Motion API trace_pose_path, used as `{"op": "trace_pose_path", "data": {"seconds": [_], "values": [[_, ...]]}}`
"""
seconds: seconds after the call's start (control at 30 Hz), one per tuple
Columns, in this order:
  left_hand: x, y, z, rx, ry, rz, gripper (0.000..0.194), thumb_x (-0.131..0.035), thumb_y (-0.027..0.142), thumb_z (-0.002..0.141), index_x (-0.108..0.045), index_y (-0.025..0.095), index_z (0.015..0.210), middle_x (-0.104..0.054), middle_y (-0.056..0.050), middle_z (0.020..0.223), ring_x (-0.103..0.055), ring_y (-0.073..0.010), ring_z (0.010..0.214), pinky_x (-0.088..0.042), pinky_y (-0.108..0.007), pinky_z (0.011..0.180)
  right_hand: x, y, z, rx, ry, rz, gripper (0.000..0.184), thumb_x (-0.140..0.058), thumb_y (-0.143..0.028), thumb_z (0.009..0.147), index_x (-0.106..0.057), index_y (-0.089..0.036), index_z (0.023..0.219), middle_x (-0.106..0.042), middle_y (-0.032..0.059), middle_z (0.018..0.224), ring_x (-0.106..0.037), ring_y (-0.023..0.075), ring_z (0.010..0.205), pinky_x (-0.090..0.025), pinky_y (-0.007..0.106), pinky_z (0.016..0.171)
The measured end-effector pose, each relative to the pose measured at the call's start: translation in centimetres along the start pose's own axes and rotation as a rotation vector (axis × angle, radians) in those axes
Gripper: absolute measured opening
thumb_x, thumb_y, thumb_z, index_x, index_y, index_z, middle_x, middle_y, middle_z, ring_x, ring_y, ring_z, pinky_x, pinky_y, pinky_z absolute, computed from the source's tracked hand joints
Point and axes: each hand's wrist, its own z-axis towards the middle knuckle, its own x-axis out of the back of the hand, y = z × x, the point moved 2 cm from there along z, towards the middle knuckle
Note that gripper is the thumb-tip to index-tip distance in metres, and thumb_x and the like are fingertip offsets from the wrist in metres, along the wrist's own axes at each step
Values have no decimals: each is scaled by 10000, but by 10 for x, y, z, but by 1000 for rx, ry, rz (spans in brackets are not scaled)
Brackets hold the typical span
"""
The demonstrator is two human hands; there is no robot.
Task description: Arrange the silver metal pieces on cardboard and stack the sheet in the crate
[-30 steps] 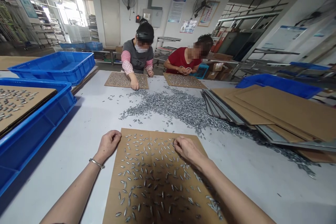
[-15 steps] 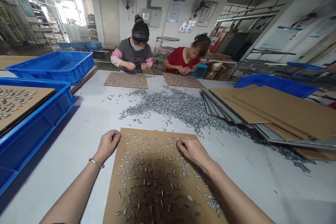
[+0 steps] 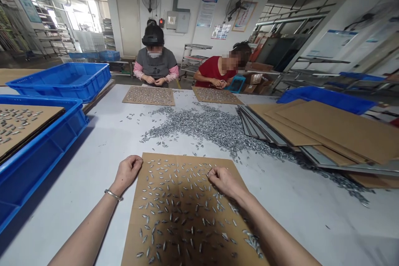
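Observation:
A brown cardboard sheet (image 3: 162, 249) lies in front of me on the white table (image 3: 102, 145), dotted with several small silver metal pieces (image 3: 174, 205). My left hand (image 3: 127, 170) rests curled at the sheet's upper left corner, fingers closed. My right hand (image 3: 225, 181) sits on the sheet's upper right part, fingertips pinched among the pieces; what it pinches is too small to name. A long heap of the same metal pieces (image 3: 215, 126) spreads across the table beyond the sheet.
Blue crates stand at the left (image 3: 40, 149) and far left (image 3: 62, 79); the near one holds a cardboard sheet with pieces. Stacked cardboard sheets (image 3: 327, 133) lie at the right. Two people sit across the table, each behind a cardboard sheet (image 3: 149, 95).
My right hand shifted slightly along the sheet's top edge. The person in grey drew an arm back from the sheet and brought both hands together.

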Motion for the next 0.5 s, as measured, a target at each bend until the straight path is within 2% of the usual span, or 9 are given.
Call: {"op": "trace_pose_path", "data": {"seconds": [0.13,0.23,0.37,0.5], "values": [[-1,-2,-1,7,-5,-9,346,-518,499,910,-719,218,887,-773,-66,905,-669,-228,760,-523,-330,729,-7,-4,-2,-24,-9,30,168,-489,-175,788,-497,-211,623,-562,-15,591,-514,130,575,-305,235,557],[-1,-3,-1,12,-7,-15,345,-527,503,908,-721,219,886,-773,-62,908,-670,-225,759,-521,-323,722,-6,-5,-2,-22,13,30,154,-503,-182,784,-512,-212,633,-572,-9,600,-520,140,601,-316,239,585],[0,-3,-1,19,-12,-22,343,-533,506,910,-723,221,888,-773,-55,883,-682,-231,774,-524,-323,724,9,1,-4,-31,42,44,148,-509,-218,828,-575,-210,696,-640,7,662,-559,153,640,-339,239,618],[2,-1,0,21,-10,-26,341,-546,512,900,-721,220,884,-784,-61,922,-702,-243,829,-533,-330,761,29,19,-16,-64,105,22,169,-502,-240,873,-611,-218,745,-682,8,717,-600,162,672,-365,245,646]]}}
